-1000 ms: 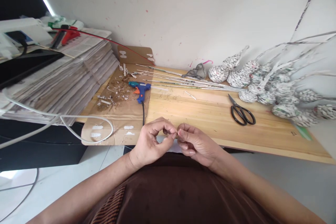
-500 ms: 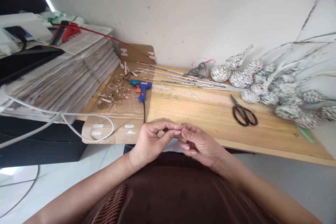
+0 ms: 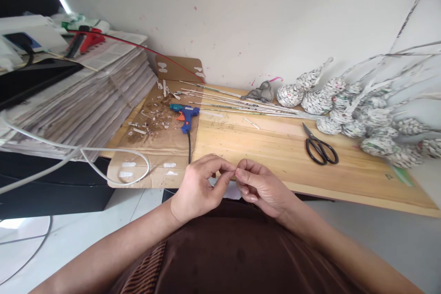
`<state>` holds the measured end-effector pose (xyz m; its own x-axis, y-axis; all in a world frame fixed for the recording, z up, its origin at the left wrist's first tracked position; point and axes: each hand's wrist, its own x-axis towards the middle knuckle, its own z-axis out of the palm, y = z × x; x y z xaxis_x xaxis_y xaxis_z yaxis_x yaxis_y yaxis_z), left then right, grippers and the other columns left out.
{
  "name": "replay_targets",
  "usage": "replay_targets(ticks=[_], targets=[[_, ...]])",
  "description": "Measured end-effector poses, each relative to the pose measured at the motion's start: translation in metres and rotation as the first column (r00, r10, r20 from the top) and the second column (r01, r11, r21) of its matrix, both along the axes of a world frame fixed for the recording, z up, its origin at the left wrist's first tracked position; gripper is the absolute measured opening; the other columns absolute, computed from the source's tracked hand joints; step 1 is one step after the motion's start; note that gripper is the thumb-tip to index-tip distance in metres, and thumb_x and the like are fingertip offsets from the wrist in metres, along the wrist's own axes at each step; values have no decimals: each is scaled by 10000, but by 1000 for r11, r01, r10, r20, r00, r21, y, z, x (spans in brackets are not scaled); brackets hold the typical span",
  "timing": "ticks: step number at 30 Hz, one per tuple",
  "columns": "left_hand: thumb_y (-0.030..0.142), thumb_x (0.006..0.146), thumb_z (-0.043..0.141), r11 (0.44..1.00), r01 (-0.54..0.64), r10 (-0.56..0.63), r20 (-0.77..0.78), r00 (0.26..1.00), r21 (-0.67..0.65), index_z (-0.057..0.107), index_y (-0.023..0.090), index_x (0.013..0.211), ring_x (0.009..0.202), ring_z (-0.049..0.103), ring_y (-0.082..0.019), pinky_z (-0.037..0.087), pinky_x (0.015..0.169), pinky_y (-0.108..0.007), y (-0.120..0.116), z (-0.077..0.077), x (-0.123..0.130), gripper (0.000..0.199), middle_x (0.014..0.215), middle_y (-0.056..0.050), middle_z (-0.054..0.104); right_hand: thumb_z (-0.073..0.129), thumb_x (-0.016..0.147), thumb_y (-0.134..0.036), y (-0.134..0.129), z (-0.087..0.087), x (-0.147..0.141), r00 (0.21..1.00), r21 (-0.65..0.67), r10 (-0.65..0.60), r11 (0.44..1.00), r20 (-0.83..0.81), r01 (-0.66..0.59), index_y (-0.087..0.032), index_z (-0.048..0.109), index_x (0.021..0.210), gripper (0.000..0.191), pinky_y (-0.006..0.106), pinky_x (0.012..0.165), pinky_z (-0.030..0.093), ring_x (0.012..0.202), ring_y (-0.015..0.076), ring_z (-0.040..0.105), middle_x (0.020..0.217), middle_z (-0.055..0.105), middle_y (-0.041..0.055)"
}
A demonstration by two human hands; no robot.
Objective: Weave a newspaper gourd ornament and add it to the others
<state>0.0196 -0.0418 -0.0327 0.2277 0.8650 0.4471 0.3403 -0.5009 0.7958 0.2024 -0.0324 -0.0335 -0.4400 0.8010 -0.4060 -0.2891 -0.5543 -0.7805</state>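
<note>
Both hands meet at the front edge of the wooden table [image 3: 275,147], fingertips touching. My left hand [image 3: 205,183] is closed in a pinch, thumb against forefinger. My right hand [image 3: 260,186] pinches too, its other fingers curled under. Whatever lies between the fingertips is too small or too hidden to make out. Beyond the left hand, a blue glue gun [image 3: 188,117] with an orange trigger lies on flattened cardboard [image 3: 158,147]. Black-handled scissors [image 3: 320,147] rest to the right, blades pointing away. A short white stick [image 3: 251,123] lies between them.
Thin rolled paper sticks [image 3: 248,103] lie along the back by a grey cloth [image 3: 260,93]. Several woven paper gourd shapes [image 3: 317,102] crowd the right end. A tall newspaper stack [image 3: 103,96] rises at left, with a white cable [image 3: 113,150] looping in front.
My fingertips have shifted slightly, the left hand drawing a little left and the right loosening its overlap with it. The things on the table have not moved.
</note>
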Motion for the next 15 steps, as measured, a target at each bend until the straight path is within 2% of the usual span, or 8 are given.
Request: replay_targets(ticks=[2,4,6,8,11,13,15], targets=[[199,889,664,981,37,-18,101,995,-191,718,162,827,675,648,-146,487,608,-251,1,0,2,90,738,-33,722,892,700,-426,0,3,2,1000,64,-19,998,8,19,-202,578,752,389,179,397,243,446,54,378,555,506,-73],[273,894,687,922,119,-20,263,965,-368,721,154,819,674,652,-144,503,618,-247,3,-2,3,145,741,-38,730,859,746,-437,1,5,5,996,193,-64,980,61,51,-201,640,806,328,196,419,287,460,65,417,569,528,-60],[327,875,726,868,194,3,394,919,-458,715,149,796,648,637,-129,510,621,-241,5,-4,2,195,722,-33,722,804,812,-447,1,6,9,983,334,-125,940,134,74,-191,691,831,281,215,451,322,478,71,440,585,547,-43],[351,847,764,838,231,23,454,891,-495,706,147,763,597,599,-108,493,589,-227,7,-7,1,228,676,-19,698,737,871,-472,1,7,12,973,408,-147,911,178,63,-184,695,792,301,232,472,337,497,80,455,608,569,-22],[373,823,790,824,244,39,482,875,-511,707,148,761,572,576,-101,475,555,-222,7,-10,0,247,662,-14,688,633,934,-518,-1,8,13,964,442,-115,897,238,-2,-188,638,697,406,251,483,348,495,91,460,613,578,-7],[381,812,801,828,242,46,490,871,-507,712,151,764,579,586,-107,482,558,-226,6,-10,1,251,667,-15,694,658,915,-511,-3,11,11,942,475,-123,879,311,-42,-191,641,681,397,260,490,364,489,94,470,614,599,-2],[380,795,817,836,229,55,491,869,-499,718,153,762,590,600,-110,498,575,-228,5,-9,1,249,672,-14,700,772,831,-462,-4,14,8,920,507,-178,861,348,-25,-196,674,693,315,262,501,392,505,100,496,620,624,-3]])
